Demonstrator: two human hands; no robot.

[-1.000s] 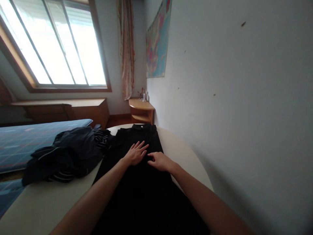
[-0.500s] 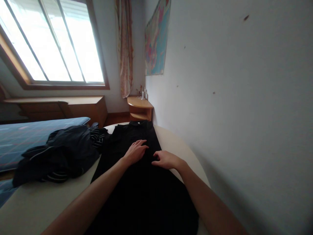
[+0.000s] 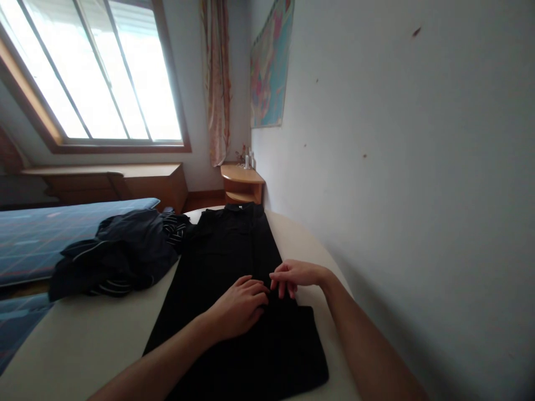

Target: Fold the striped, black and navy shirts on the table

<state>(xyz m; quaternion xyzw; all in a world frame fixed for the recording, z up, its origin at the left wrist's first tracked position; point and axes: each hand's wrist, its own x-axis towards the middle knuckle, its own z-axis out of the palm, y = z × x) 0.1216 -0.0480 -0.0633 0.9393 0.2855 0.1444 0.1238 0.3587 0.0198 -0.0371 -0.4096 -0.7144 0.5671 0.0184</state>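
Note:
A black collared garment, which looks like a shirt, lies lengthwise on a pale table, its collar at the far end. Its right side is turned inward along the upper part, and a wider corner sticks out lower on the right. My left hand rests on the cloth near the middle, palm down with loosely bent fingers. Just to its right, my right hand is at the garment's right edge, fingers apart and hanging downward. No cloth shows clearly gripped in either hand.
A crumpled dark garment with striped trim lies on the left, partly against a blue checked mattress. A white wall runs close along the right. Beyond the table stands a small wooden corner shelf.
Both hands have come nearer to me along the garment, the left one farther. The garment's right edge now runs inward beside my right hand, with a corner jutting out below it.

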